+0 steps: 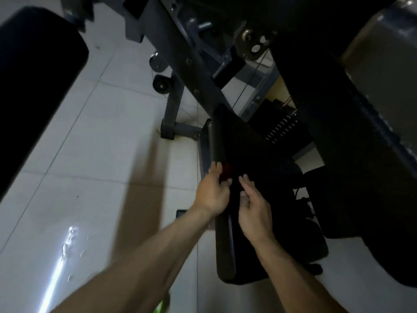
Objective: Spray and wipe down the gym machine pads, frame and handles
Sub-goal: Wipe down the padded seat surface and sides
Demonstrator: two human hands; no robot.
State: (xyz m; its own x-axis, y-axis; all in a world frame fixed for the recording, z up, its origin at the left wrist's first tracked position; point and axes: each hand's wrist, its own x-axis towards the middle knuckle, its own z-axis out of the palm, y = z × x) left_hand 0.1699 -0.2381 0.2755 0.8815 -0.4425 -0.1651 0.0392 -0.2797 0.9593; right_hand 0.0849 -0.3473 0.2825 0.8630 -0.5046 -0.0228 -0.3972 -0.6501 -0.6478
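Note:
A black seat pad point(225, 245) of the gym machine lies below me, with a second black pad point(228, 132) angled up behind it. My left hand point(212, 190) pinches a small dark red thing point(226, 172), perhaps a cloth, at the joint between the two pads. Just right of it, my right hand point(252, 206) hovers over the seat with relaxed, slightly bent fingers, holding nothing. The grey machine frame point(178, 50) rises at the top. The scene is dim and the red thing is blurred.
A large black roller pad point(33, 75) fills the upper left. A wide dark pad and arm point(338, 109) cross the right side. The weight stack point(282, 127) sits behind. White tiled floor point(90, 177) lies to the left, with a green object point(164, 301) at the bottom edge.

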